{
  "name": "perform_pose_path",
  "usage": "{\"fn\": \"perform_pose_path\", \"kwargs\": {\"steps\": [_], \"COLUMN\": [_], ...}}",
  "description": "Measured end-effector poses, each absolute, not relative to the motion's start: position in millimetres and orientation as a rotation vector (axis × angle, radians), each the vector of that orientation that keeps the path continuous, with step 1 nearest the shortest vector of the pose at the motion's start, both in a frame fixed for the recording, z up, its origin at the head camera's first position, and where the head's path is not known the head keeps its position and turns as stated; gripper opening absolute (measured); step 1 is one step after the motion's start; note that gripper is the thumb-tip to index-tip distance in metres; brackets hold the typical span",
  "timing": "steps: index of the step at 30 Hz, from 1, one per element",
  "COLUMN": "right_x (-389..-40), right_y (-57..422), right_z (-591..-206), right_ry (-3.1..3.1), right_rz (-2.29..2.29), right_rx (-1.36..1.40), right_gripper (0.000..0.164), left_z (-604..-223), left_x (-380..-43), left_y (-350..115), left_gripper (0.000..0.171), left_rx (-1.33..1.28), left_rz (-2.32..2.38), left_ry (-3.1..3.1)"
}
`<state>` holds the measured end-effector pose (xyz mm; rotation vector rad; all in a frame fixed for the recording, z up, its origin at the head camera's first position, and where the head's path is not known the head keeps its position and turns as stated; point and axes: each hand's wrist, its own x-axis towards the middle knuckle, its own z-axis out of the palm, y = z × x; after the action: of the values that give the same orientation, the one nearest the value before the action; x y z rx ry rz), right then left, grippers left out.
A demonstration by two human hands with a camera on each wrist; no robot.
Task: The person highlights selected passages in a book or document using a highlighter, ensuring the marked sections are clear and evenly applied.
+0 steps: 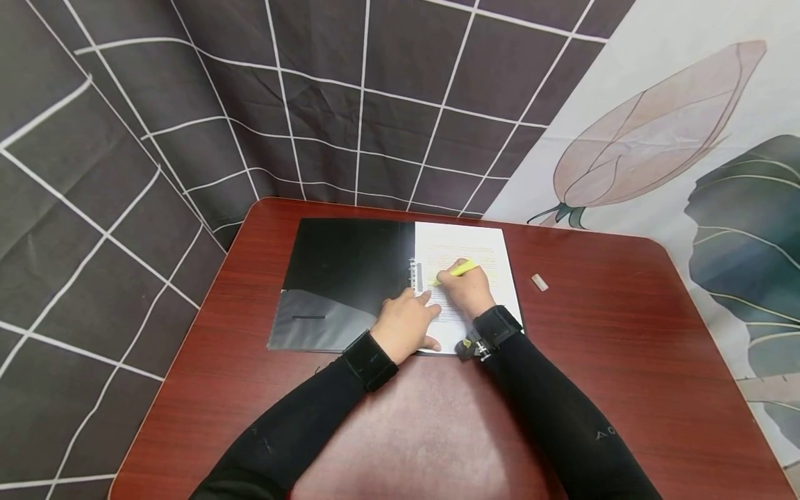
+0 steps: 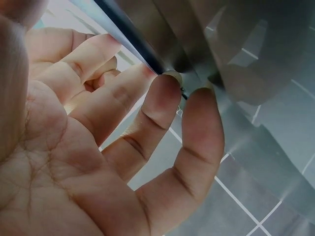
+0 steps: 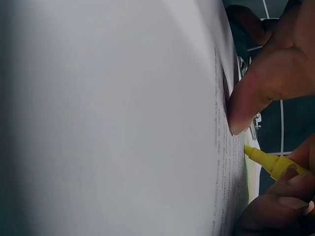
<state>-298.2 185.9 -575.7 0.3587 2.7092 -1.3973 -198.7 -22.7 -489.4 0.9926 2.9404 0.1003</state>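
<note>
An open black binder point(image 1: 356, 253) lies on the reddish-brown desk point(image 1: 600, 333), and everything else sits around it: a small whitish block point(image 1: 539, 282) lies alone on the desk just to the right of the binder, a dark curtain with white grid lines point(image 1: 325, 104) hangs beyond its far edge, and a white cloth with a large flower print point(image 1: 644, 132) hangs beyond its far right side. The binder's left cover carries a translucent pocket point(image 1: 312, 323); on its right side lie printed sheets point(image 1: 462, 236), with a metal ring fitting point(image 1: 412, 271) along its spine. Part of the spine and the lower sheet is hidden by the left hand point(image 1: 403, 323), which rests near the binder's middle with fingers spread and loose, grasping nothing. The right hand point(image 1: 470, 288), over the binder's right side, covers some of the printed lines and pinches a yellow highlighter point(image 1: 464, 268) between thumb and fingers. The highlighter slants over the binder's right side, its tip down at the text near the spine, above and to the right of the left hand's fingertips; faint yellow marks show on the lines
</note>
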Motion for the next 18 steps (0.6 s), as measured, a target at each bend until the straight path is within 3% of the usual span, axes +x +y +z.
{"fn": "perform_pose_path", "kwargs": {"steps": [5,12,18], "right_x": [-298.0,-296.3,-293.7], "right_y": [187.6,189.4,189.4], "right_z": [-574.3,-570.6,-565.0], "right_ry": [2.710,2.691,2.687], "right_rz": [-1.386,-1.398,-1.390], "right_rx": [0.370,0.410,0.417], "right_gripper": [0.011,0.013,0.014], "left_z": [-490.4,-555.1,-520.2], "left_x": [-199.5,-222.9,-210.0], "left_y": [-22.1,-17.2,-19.6], "left_gripper": [0.069,0.078,0.073], "left_rx": [0.992,1.024,0.998], "left_rz": [0.100,0.189,0.142], "left_ry": [2.945,2.997,2.969]}}
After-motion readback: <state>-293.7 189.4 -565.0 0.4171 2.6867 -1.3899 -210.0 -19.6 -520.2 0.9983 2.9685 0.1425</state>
